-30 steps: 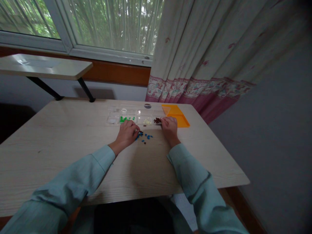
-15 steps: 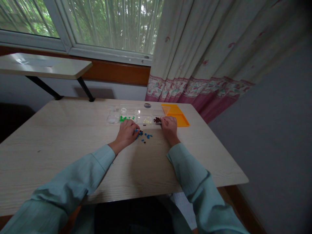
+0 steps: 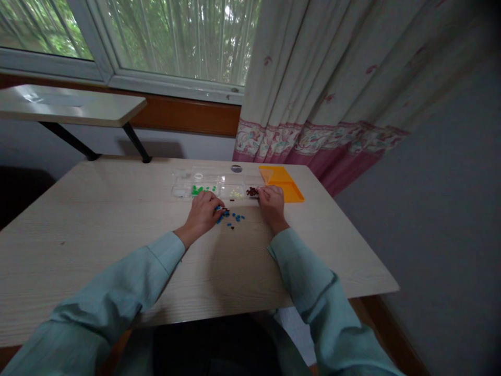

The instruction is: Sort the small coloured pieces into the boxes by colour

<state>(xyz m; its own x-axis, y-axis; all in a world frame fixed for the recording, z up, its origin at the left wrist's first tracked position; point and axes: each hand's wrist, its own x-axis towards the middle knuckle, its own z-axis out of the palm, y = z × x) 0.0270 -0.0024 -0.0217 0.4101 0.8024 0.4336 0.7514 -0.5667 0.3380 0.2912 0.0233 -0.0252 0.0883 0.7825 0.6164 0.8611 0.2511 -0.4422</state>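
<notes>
My left hand [image 3: 204,213] rests on the table with curled fingers, thumb and index close together at a scatter of small blue pieces [image 3: 238,217]. Some dark brown bits lie among these, right by the fingertips; whether one is pinched, I cannot make out. My right hand [image 3: 273,207] is closed at the right end of a clear compartment box [image 3: 180,192], beside a compartment of dark brown pieces [image 3: 252,192]. What its fingertips hold is hidden. Other compartments contain green pieces [image 3: 198,190] and pale yellow pieces [image 3: 235,193].
An orange tray [image 3: 293,193] lies just right of the box, partly behind my right hand. A small dark round object [image 3: 236,168] sits behind the box. A raised shelf [image 3: 117,112] on black legs stands at the table's back left. A curtain [image 3: 274,130] hangs behind the table.
Both hands stay in nearly the same places. The fingers of my left hand have shifted slightly at the blue and brown pieces.
</notes>
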